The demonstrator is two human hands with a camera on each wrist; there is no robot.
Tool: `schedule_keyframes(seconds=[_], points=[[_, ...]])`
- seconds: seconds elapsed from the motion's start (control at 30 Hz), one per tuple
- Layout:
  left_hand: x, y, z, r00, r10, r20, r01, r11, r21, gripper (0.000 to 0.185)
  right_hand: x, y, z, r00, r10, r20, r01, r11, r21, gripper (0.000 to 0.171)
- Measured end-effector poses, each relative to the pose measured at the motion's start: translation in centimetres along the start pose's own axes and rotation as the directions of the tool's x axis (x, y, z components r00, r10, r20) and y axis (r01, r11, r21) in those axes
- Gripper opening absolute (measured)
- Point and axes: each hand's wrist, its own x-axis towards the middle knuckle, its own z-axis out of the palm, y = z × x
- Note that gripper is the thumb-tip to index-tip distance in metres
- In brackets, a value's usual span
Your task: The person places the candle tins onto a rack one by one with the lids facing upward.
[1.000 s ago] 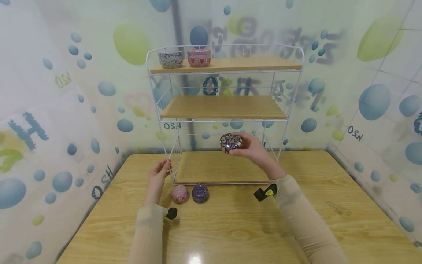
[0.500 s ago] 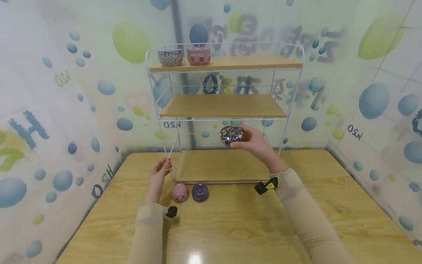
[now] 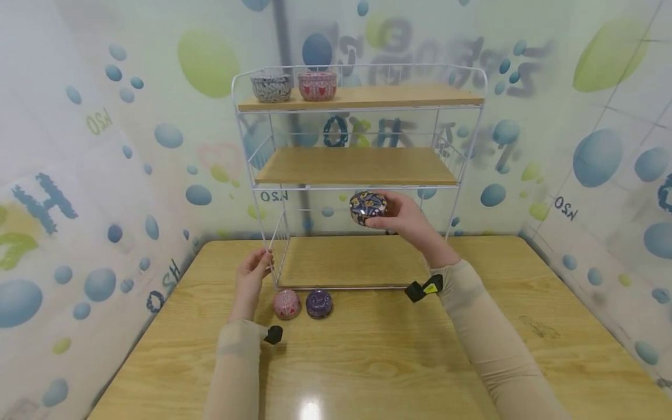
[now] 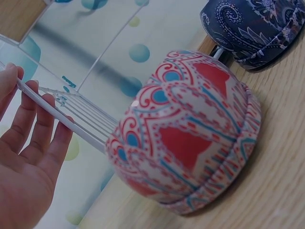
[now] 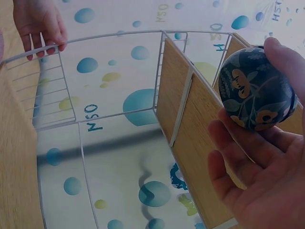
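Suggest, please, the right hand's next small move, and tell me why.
I'd probably have the right hand raise the flowered tin a little: in the head view, the tin appears just below the middle shelf, and a grey tin and a pink tin sit on the top shelf, so upward seems sensible.

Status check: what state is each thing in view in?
White rack, upright on the table
Left hand, gripping the rack's left side
Right hand, holding the flowered container
Flowered container, held clear of the table
Pink container, resting on the table
Purple container, beside the pink one
Grey container, on top shelf
Red-hearted container, beside the grey one
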Motion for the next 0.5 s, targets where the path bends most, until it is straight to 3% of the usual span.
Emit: schedule_keyframes(seconds=[0.33,0.5], points=[[-0.2,0.2,0.1,1.000,0.011,0.011,-0.011,1.000,0.006,0.026,0.0,-1.1,-0.4,1.000,0.005,-0.017,-0.005,1.000,-0.016,0.063],[0.3,-0.5,-0.2,1.000,0.004,0.012,-0.004,1.000,0.008,0.027,0.1,-1.6,-0.5,1.000,0.011,-0.020,-0.011,1.000,-0.014,0.064]])
